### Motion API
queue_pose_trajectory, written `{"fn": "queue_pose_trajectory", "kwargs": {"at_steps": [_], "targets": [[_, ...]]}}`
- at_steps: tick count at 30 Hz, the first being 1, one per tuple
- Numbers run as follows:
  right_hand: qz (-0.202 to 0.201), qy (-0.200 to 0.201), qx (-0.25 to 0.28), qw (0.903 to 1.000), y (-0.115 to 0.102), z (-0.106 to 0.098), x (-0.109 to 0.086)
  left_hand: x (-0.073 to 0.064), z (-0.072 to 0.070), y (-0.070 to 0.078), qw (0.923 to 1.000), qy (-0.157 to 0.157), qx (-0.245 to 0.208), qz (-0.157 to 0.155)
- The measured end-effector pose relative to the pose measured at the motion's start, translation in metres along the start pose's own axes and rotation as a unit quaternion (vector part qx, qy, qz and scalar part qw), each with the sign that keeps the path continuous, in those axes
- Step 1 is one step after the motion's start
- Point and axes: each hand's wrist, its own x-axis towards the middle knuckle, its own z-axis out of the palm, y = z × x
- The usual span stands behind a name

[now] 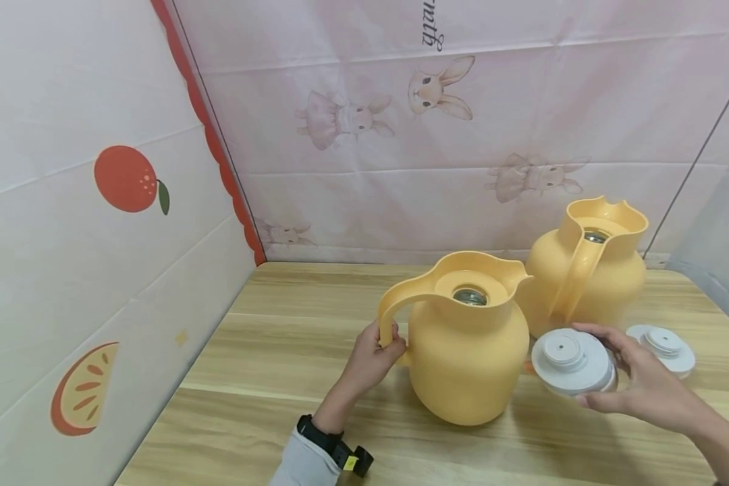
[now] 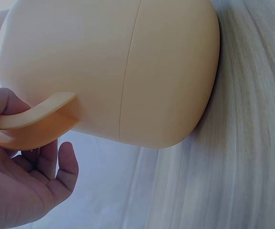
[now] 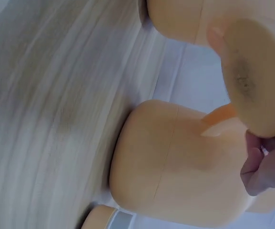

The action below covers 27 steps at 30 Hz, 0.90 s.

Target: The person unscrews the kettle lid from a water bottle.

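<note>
A yellow vacuum jug (image 1: 468, 358) stands uncapped on the wooden table, its round mouth showing at the top. My left hand (image 1: 373, 358) grips the lower part of its handle (image 2: 37, 126), fingers curled round it in the left wrist view. My right hand (image 1: 650, 385) holds a jug lid (image 1: 574, 364) by its rim, just right of the jug, with the white threaded underside facing up. Its smooth yellow top (image 3: 256, 76) shows in the right wrist view, with thumb and fingers at opposite edges.
Behind to the right stands a second yellow jug (image 1: 619, 283), also uncapped. Another lid (image 1: 662, 347) lies on the table beyond my right hand, white side up. A pink rabbit-print sheet (image 1: 370, 202) hangs along the table's back edge (image 1: 316, 264).
</note>
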Motion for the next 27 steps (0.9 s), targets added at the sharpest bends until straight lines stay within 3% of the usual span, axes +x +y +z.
{"fn": "queue_pose_trajectory", "kwargs": {"at_steps": [6,12,20,24,27], "targets": [[0.012,0.013,-0.030,0.9994,0.003,0.003,-0.001,0.000,0.000,-0.001,1.0000,0.001,0.003,0.006],[0.023,-0.010,-0.014,0.9996,0.007,0.003,-0.005,0.000,-0.001,0.000,1.0000,0.001,0.002,0.007],[-0.033,-0.029,-0.025,0.9987,0.015,0.006,-0.010,0.000,0.000,0.001,0.9999,0.000,0.007,0.009],[-0.031,-0.034,-0.012,0.9989,0.017,0.006,-0.012,0.001,0.000,-0.001,0.9999,0.002,0.006,0.015],[-0.021,-0.036,0.002,0.9991,0.020,0.005,-0.014,0.004,0.002,-0.014,0.9999,0.006,0.006,0.013]]}}
